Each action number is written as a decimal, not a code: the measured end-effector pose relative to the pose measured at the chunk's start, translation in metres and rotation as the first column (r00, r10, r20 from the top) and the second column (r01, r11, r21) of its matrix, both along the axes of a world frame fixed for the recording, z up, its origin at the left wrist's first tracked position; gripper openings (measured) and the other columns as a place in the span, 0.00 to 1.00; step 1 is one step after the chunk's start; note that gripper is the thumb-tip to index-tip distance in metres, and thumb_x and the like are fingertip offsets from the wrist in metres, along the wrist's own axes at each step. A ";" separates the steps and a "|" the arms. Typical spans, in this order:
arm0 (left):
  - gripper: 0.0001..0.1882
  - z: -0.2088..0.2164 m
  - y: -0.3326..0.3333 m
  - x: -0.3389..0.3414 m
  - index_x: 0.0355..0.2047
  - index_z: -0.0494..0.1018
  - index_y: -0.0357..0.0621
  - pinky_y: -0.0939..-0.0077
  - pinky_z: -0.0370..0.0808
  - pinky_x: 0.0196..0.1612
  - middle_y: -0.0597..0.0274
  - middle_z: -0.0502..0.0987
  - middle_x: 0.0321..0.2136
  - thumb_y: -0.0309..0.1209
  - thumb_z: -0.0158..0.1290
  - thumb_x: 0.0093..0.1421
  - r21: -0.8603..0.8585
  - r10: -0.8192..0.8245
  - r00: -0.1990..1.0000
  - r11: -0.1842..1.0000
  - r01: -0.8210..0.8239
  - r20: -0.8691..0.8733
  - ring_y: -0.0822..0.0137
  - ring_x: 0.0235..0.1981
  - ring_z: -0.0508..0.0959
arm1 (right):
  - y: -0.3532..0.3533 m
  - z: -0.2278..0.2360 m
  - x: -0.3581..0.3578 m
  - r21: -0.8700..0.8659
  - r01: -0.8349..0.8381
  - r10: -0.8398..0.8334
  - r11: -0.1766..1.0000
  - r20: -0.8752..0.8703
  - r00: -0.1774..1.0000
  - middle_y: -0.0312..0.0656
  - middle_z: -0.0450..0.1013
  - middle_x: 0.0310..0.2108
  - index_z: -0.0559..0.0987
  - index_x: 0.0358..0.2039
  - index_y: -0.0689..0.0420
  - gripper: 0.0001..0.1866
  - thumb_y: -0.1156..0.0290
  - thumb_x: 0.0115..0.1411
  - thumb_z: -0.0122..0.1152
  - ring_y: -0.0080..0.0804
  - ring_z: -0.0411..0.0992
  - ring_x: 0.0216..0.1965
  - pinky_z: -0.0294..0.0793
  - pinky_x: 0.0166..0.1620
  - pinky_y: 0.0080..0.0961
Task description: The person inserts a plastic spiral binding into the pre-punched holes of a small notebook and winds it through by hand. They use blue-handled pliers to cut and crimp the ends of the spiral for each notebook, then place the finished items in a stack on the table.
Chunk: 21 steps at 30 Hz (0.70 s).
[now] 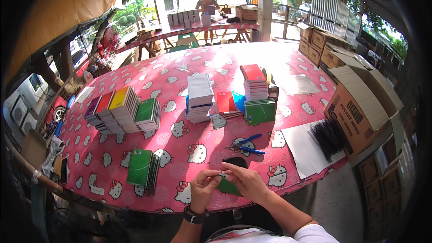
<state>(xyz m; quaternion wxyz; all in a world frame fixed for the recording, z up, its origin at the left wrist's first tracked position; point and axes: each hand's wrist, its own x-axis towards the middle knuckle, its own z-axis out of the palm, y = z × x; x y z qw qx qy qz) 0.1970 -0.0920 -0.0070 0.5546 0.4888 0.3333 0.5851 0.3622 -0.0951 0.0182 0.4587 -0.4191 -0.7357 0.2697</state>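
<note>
My left hand point(203, 188), with a dark watch at its wrist, is closed in a pinch at the near edge of the table. My right hand point(246, 181) meets it, fingertips closed together at the edge of a small green notebook point(228, 188). Fingers cover most of the notebook, so its binding cannot be made out. A dark patch lies just beyond the fingertips. Farther off rest blue-handled pliers point(251, 146). To the left stands a short stack of green spiral notebooks point(140, 168).
Stacks of purple, red and yellow notebooks point(120, 99), white-topped pads point(199, 87) and red notebooks point(253, 73) stand across the pink table point(189, 130). Black spiral coils point(325, 139) lie on white sheets point(297, 150) beside a cardboard box point(355, 112). A person point(207, 6) sits at a far table.
</note>
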 end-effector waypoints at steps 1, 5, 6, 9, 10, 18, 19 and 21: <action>0.08 -0.001 0.000 0.000 0.37 0.75 0.36 0.80 0.74 0.39 0.63 0.77 0.33 0.19 0.56 0.56 -0.003 -0.016 1.000 1.000 0.016 0.009 0.74 0.35 0.76 | -0.001 0.003 0.001 0.007 -0.004 0.003 1.000 0.047 0.999 0.47 0.75 0.34 0.73 0.49 0.57 0.19 0.76 0.55 0.58 0.41 0.74 0.38 0.73 0.39 0.30; 0.09 -0.005 -0.001 0.000 0.38 0.76 0.35 0.80 0.74 0.40 0.63 0.76 0.34 0.19 0.56 0.56 -0.019 -0.050 0.998 0.999 0.051 0.023 0.74 0.37 0.76 | -0.001 0.003 0.005 -0.006 -0.029 0.029 1.000 0.112 0.993 0.47 0.74 0.38 0.73 0.50 0.57 0.20 0.75 0.55 0.60 0.42 0.74 0.41 0.73 0.41 0.31; 0.09 -0.006 0.000 0.000 0.38 0.76 0.35 0.80 0.74 0.40 0.63 0.76 0.34 0.19 0.57 0.55 -0.026 -0.054 0.998 0.998 0.054 0.022 0.74 0.37 0.76 | -0.001 0.002 0.005 -0.020 -0.036 0.037 0.999 0.097 0.995 0.47 0.73 0.39 0.73 0.49 0.57 0.20 0.75 0.54 0.61 0.42 0.74 0.42 0.73 0.41 0.31; 0.08 -0.008 0.000 -0.001 0.37 0.76 0.36 0.80 0.75 0.40 0.63 0.76 0.34 0.20 0.56 0.56 -0.067 -0.069 0.998 0.995 0.070 0.012 0.74 0.37 0.76 | -0.008 0.013 0.003 -0.028 -0.018 0.020 0.999 0.072 0.997 0.48 0.73 0.40 0.73 0.47 0.58 0.18 0.75 0.54 0.61 0.41 0.75 0.39 0.74 0.39 0.31; 0.08 -0.006 -0.001 -0.002 0.37 0.76 0.36 0.80 0.75 0.40 0.63 0.76 0.34 0.20 0.56 0.56 -0.081 -0.078 0.997 0.994 0.078 0.009 0.74 0.37 0.76 | -0.007 0.011 0.005 -0.035 -0.008 0.011 0.999 0.087 0.996 0.49 0.73 0.40 0.74 0.46 0.58 0.18 0.75 0.54 0.61 0.41 0.75 0.39 0.73 0.39 0.31; 0.07 -0.005 -0.001 -0.004 0.36 0.76 0.36 0.83 0.74 0.37 0.64 0.76 0.34 0.22 0.57 0.57 -0.048 -0.087 0.996 0.995 0.086 -0.029 0.76 0.35 0.76 | -0.010 0.010 0.007 -0.090 -0.038 0.047 0.995 0.093 0.995 0.47 0.72 0.34 0.74 0.42 0.58 0.14 0.73 0.55 0.60 0.43 0.72 0.36 0.72 0.37 0.34; 0.07 -0.004 -0.002 -0.003 0.36 0.76 0.36 0.84 0.74 0.37 0.65 0.76 0.34 0.22 0.57 0.57 -0.053 -0.081 0.996 0.995 0.080 -0.025 0.76 0.34 0.76 | -0.010 0.011 0.006 -0.031 -0.030 0.032 0.999 0.080 0.996 0.47 0.72 0.33 0.74 0.43 0.58 0.14 0.74 0.54 0.60 0.43 0.72 0.35 0.72 0.37 0.34; 0.07 -0.003 -0.004 0.001 0.36 0.76 0.36 0.85 0.73 0.36 0.65 0.76 0.33 0.22 0.57 0.57 -0.063 -0.062 0.998 0.996 0.061 -0.020 0.77 0.34 0.76 | -0.010 0.011 0.005 0.086 -0.016 0.012 0.996 0.051 0.999 0.47 0.72 0.31 0.73 0.44 0.58 0.16 0.75 0.54 0.60 0.43 0.73 0.34 0.72 0.36 0.33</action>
